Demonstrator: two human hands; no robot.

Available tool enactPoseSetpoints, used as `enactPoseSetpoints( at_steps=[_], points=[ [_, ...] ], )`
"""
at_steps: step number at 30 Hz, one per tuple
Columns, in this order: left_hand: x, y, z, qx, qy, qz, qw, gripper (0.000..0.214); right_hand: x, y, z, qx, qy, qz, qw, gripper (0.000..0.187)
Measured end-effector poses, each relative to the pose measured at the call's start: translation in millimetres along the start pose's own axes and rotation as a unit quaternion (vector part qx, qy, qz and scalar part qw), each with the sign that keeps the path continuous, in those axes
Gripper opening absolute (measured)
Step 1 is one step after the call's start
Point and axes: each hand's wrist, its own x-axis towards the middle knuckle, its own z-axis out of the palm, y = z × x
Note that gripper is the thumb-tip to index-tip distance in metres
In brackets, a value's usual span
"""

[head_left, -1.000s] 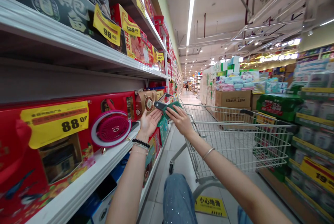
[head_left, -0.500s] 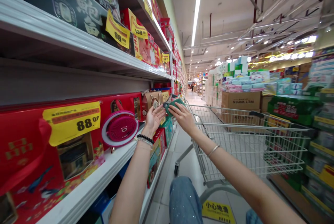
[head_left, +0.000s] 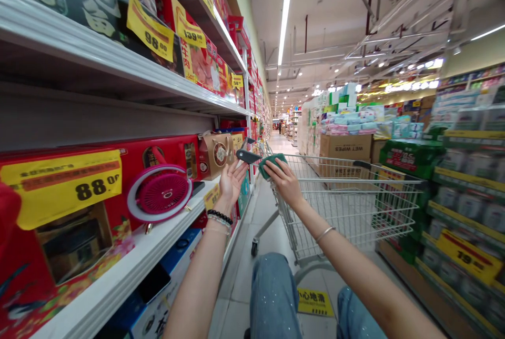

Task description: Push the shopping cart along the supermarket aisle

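My right hand (head_left: 284,180) grips a folded green cloth (head_left: 273,166), fingers laid over its top, beside the end of the shopping cart's dark grey handle (head_left: 248,157). My left hand (head_left: 232,183) is open, palm up with fingers stretched out, just below that handle end; whether it touches the handle I cannot tell. Nothing lies in the palm. The wire shopping cart (head_left: 339,191) stands in front of my right arm. A round magenta fan (head_left: 165,193) with a white ring sits on the shelf, left of my left hand.
Red gift boxes with a yellow price tag (head_left: 63,183) line the white shelf (head_left: 118,281) at left. A brown carton (head_left: 345,149) and stacked wipes packs are beyond the cart. Shelved goods (head_left: 465,197) rise at right. A yellow floor sign (head_left: 314,302) lies by my knees.
My view has turned somewhat to the right. The right hand, still holding the green cloth, has moved a little away from the left, and the cart's handle end now shows more fully.
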Motion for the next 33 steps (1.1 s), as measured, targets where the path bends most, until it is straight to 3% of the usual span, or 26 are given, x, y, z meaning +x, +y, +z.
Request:
enactPoseSetpoints(
  at_steps=[5,10,17,24,27,30,33],
  points=[
    [-5.8,-62.8,16.6,0.009,-0.046,-0.059,0.997,0.050,-61.0,35.5,-6.0,-0.012,-0.003,0.078,0.997,0.064],
    [3.5,-83.8,29.6,0.019,-0.051,-0.047,0.997,0.047,-98.1,55.4,-5.1,0.000,-0.037,0.101,0.994,0.071],
    [14.5,-95.8,45.8,0.023,-0.045,-0.049,0.998,0.038,-107.3,74.9,-7.9,0.032,-0.054,0.132,0.989,0.079],
    [6.5,-126.5,72.0,0.005,-0.107,-0.050,0.993,0.030,-111.1,97.4,-41.1,0.039,-0.046,0.168,0.984,0.085],
    [4.9,-132.0,76.4,0.088,-0.141,0.003,0.986,0.022,-103.8,96.2,-65.7,0.011,-0.005,0.182,0.983,0.086],
    [16.4,-122.5,74.4,0.162,-0.076,0.124,0.976,0.019,-91.8,87.4,-95.6,-0.006,0.042,0.166,0.985,0.087],
    [42.2,-94.4,73.5,0.180,-0.035,0.249,0.951,0.042,-81.7,75.0,-123.6,-0.020,0.058,0.148,0.987,0.085]
  ],
)
